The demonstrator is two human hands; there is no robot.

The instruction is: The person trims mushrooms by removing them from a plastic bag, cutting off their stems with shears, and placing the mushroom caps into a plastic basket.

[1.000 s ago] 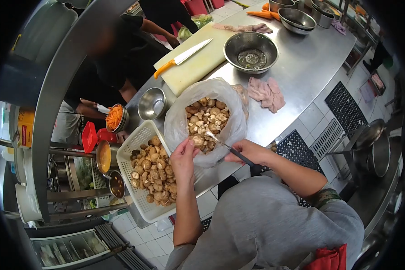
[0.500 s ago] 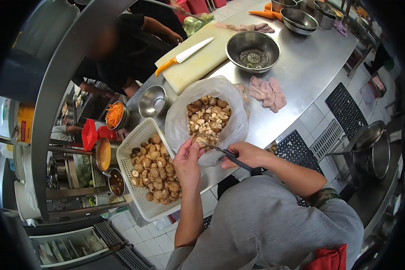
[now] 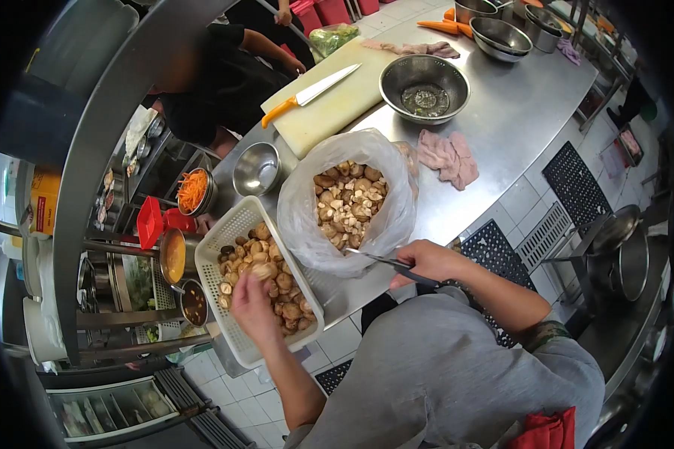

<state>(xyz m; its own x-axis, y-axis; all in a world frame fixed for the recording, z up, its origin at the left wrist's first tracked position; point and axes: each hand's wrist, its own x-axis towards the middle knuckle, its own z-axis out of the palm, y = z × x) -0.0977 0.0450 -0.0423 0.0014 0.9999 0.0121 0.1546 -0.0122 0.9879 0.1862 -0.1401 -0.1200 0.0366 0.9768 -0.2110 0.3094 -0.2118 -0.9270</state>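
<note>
Over the white perforated basket (image 3: pixel 316 318) of brown mushrooms (image 3: pixel 286 303), my left hand (image 3: pixel 253 303) holds a pale mushroom (image 3: pixel 263 271) in its fingertips. My right hand (image 3: pixel 427 263) is closed round the dark handles of a pair of scissors (image 3: pixel 386 260). The blades point left, at the near rim of a clear plastic bag (image 3: pixel 296 217). Inside the bag are whole mushrooms and many small pale pieces (image 3: pixel 346 213). The basket stands just left of the bag.
Beyond the bag, a knife (image 3: pixel 326 85) lies on a cutting board (image 3: pixel 335 112). Around it are a small steel bowl (image 3: pixel 256 170), a perforated bowl (image 3: pixel 424 90) and a pink cloth (image 3: pixel 448 158). Shredded carrot (image 3: pixel 193 190) fills a bowl at left. A co-worker (image 3: pixel 225 82) stands across the table.
My left hand has moved from the bag's near edge to the basket, with a mushroom in its fingers. The scissors have drawn slightly right, away from it. The co-worker's arm has shifted.
</note>
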